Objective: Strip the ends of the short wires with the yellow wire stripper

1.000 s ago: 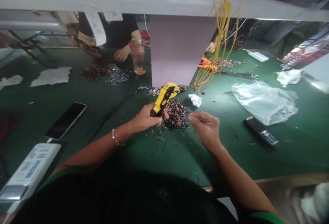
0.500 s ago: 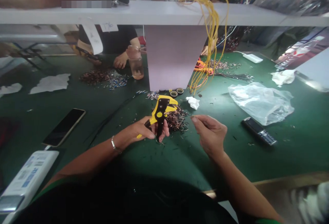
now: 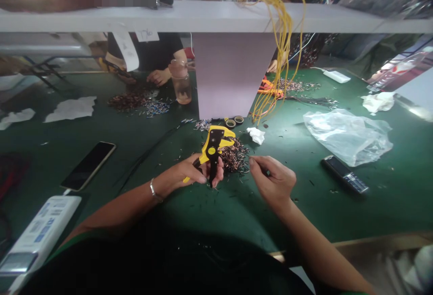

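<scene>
Left grip closed around a yellow-and-black plastic wire stripper held upright, right grip pinched just beside, hold unclear

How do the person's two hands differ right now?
The left hand grips a yellow and black wire stripper, while the right hand holds no tool, its fingertips pinched together. The left hand is against a pile of wire pieces; the right is just beside it. The left wrist wears a silver bracelet; the right is bare. Both are over the green table.
</scene>
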Motion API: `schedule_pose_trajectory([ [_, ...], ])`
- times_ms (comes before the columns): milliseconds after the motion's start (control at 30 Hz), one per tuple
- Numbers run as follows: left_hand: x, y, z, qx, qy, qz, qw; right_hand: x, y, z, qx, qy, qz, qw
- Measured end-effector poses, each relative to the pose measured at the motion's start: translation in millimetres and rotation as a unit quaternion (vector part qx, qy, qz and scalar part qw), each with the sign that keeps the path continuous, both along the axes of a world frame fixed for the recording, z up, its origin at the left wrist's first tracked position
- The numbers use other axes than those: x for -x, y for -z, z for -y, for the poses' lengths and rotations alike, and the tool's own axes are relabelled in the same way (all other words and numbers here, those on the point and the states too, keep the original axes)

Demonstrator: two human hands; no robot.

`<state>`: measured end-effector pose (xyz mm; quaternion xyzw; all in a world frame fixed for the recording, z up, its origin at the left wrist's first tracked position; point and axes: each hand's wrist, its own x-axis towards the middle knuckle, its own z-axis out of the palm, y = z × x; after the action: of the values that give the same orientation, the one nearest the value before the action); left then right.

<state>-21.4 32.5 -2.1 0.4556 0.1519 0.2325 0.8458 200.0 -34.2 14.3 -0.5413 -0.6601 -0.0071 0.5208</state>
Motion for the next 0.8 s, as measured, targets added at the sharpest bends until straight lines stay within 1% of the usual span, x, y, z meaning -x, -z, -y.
schedule_pose_trajectory([
  [167,-1.6,5.9,-2.3,-0.004,0.012,-0.010,1.000,4.1,3.2,1.8,-0.004,-0.008,0.029,1.000],
  [400,-2.5,13.4,0.9,-0.045,0.002,-0.027,0.999,9.0,5.2,3.5,-0.015,-0.033,0.036,0.999],
  [500,-3.2,13.1,4.0,-0.084,-0.011,-0.046,0.995,11.9,4.3,4.8,0.002,-0.036,0.013,0.999],
  [567,-3.8,12.7,6.2,-0.138,-0.033,-0.076,0.987,14.0,4.6,5.9,0.020,-0.039,-0.015,0.999],
  [633,-4.3,13.0,8.4,-0.232,-0.065,-0.125,0.962,15.8,6.3,6.8,0.054,-0.039,-0.063,0.996],
  [667,-4.5,13.6,9.5,-0.291,-0.090,-0.152,0.940,16.5,7.7,6.9,0.080,-0.040,-0.099,0.991],
  [700,-4.7,14.5,10.6,-0.352,-0.120,-0.180,0.911,17.1,9.4,6.8,0.112,-0.044,-0.142,0.982],
  [733,-4.8,15.9,11.6,-0.410,-0.154,-0.206,0.875,17.7,11.2,6.3,0.145,-0.052,-0.194,0.969],
  [800,-4.6,19.2,13.1,-0.506,-0.213,-0.246,0.799,18.5,14.4,4.3,0.206,-0.084,-0.310,0.924],
])
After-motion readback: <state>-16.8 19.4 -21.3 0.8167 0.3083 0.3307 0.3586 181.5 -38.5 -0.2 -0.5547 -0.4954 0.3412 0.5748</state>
